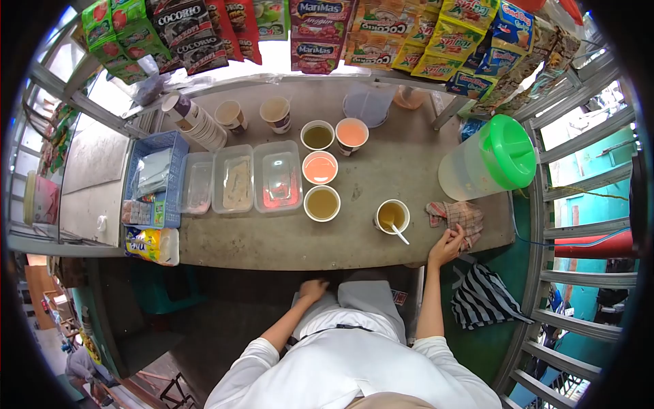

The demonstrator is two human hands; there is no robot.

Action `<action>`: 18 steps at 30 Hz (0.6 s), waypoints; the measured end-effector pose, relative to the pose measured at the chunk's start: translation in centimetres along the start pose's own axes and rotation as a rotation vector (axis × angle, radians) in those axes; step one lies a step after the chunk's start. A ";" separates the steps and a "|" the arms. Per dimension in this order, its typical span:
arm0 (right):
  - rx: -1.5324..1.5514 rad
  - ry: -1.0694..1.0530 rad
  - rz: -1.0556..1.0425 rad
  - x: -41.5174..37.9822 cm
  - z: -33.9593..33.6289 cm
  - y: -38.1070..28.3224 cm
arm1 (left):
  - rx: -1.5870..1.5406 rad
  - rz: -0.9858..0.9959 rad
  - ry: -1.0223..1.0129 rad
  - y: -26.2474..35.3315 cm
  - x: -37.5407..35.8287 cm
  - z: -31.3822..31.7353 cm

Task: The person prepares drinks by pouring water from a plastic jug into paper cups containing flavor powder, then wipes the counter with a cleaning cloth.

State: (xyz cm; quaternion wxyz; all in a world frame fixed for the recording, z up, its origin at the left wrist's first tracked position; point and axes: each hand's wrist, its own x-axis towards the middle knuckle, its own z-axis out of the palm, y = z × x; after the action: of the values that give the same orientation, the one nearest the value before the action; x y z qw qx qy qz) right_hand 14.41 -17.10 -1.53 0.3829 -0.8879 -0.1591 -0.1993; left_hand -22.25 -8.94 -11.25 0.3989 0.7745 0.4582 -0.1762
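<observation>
My right hand (446, 247) is at the table's front right edge, its curled fingers closed on the edge of a crumpled red-and-white checkered cloth (466, 217). Left of it stands a paper cup (383, 213) of yellowish drink with a white spoon (400, 235) leaning out. My left hand (315, 290) rests on my thigh below the table edge; its fingers are in shadow. Farther in, paper cups of greenish-yellow drink (322, 204) and pink drink (319, 168) stand close together, with another green cup (317, 135) and pink cup (352, 133) behind.
A green-lidded jug (494, 153) stands at the right. Left are clear plastic containers (234, 178), a blue basket (180, 146), a yellow packet (153, 247) and stacked cups (197, 123). Drink sachets (320, 34) hang overhead. A striped bag (487, 300) lies below right.
</observation>
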 end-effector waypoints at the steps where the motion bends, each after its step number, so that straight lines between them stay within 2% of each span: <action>1: -0.013 0.004 -0.010 0.1 -0.3 0.4 | -0.128 0.019 0.007 -1.2 0.2 0.2; 2: -0.058 0.042 -0.112 0.3 -0.3 0.4 | -0.262 0.036 0.019 -2.7 1.0 0.6; 3: -0.046 0.025 -0.079 0.6 -0.4 0.3 | -0.392 0.050 0.038 -3.2 1.8 0.6; 6: -0.016 -0.019 -0.002 0.1 -0.3 0.3 | -0.221 0.144 -0.262 3.9 -1.8 -7.9; 9: -0.025 -0.015 -0.005 0.2 -0.3 0.5 | -0.257 0.437 -0.391 5.6 -2.1 -8.7; 12: -0.050 -0.013 -0.014 0.2 -0.4 0.3 | -0.432 0.488 -0.476 9.5 -3.1 -12.3; 13: -0.051 -0.015 -0.019 0.3 -0.6 0.4 | -0.568 0.476 -0.447 10.6 -3.3 -13.2; 15: -0.043 -0.015 -0.022 0.2 -0.4 0.2 | -0.615 0.406 -0.263 13.0 -3.1 -15.0; 18: -0.007 -0.024 0.008 0.2 -0.4 0.2 | -0.586 0.599 0.335 15.8 -1.2 -14.0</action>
State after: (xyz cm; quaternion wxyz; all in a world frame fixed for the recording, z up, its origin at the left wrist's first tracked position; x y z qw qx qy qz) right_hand 14.58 -17.51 -1.31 0.3788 -0.8921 -0.1594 -0.1878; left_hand -10.74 -2.86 5.34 0.5551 0.7451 0.3028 0.2120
